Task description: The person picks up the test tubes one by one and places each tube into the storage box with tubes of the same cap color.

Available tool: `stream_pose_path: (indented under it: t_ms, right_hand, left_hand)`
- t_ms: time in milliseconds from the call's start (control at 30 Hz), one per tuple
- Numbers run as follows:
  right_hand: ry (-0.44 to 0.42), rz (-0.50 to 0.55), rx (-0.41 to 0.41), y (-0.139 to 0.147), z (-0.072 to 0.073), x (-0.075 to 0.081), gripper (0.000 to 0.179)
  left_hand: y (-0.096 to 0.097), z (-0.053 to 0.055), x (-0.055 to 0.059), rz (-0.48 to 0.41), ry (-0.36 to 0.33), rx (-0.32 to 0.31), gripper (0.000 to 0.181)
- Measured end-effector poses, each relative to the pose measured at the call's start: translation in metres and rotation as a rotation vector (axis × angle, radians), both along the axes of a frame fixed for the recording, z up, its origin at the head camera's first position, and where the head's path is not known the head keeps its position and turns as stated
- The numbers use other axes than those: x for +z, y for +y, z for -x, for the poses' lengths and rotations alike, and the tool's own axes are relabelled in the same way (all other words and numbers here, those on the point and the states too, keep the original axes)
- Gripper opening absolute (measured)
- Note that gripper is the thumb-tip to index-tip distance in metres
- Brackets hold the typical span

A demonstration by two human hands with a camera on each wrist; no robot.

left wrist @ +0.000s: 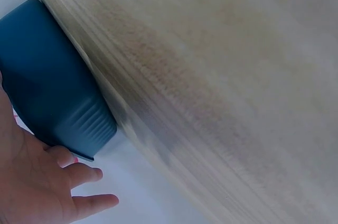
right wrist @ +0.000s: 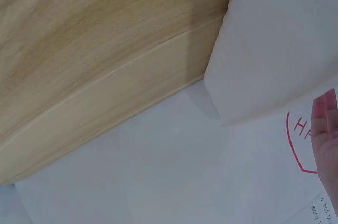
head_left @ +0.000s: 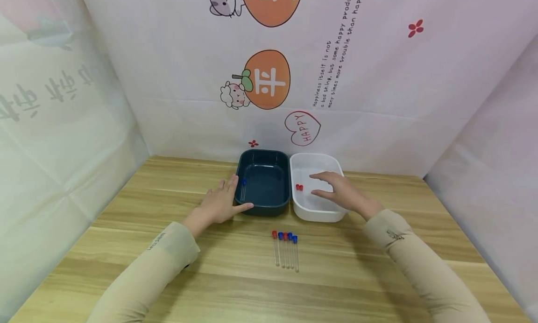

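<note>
My left hand lies with spread, straight fingers at the left side of the dark blue bin, the thumb along its front rim. In the left wrist view the fingers reach past the bin's outer wall. One blue-capped tube is inside that bin. Over the white bin hangs my right hand, thumb and fingers apart with nothing between them. Two red caps show inside the white bin, left of this hand. The right wrist view catches only part of the hand.
Several clear tubes with red and blue caps lie side by side on the wooden table, in front of the bins. A printed white cloth hangs right behind the bins, and pale cloth flanks both sides.
</note>
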State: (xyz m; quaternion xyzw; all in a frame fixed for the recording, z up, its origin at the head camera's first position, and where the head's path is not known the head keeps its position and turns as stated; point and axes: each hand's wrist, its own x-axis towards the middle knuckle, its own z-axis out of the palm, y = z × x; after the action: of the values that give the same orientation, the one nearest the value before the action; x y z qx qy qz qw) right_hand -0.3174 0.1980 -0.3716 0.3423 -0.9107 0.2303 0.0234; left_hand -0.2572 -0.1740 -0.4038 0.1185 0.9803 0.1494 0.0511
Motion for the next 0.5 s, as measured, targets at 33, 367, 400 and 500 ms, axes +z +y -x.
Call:
stream_pose_path:
  t_ms: [33, 367, 400, 500]
  right_hand:
    - [0.007, 0.007, 0.0, 0.001, -0.002, 0.0, 0.053]
    - [0.043, 0.021, -0.069, 0.007, -0.026, 0.007, 0.053]
    - [0.051, 0.027, -0.077, 0.008, -0.028, 0.007, 0.053]
    - [0.076, 0.042, -0.089, 0.008, -0.037, 0.006, 0.052]
  left_hand:
    - [0.0, 0.0, 0.0, -0.001, -0.001, 0.001, 0.11]
    - [0.001, 0.001, 0.0, -0.01, -0.012, 0.009, 0.108]
    - [0.0, 0.0, 0.0, -0.011, -0.013, 0.009, 0.109]
    - [0.001, 0.001, 0.0, -0.009, -0.014, 0.007, 0.11]
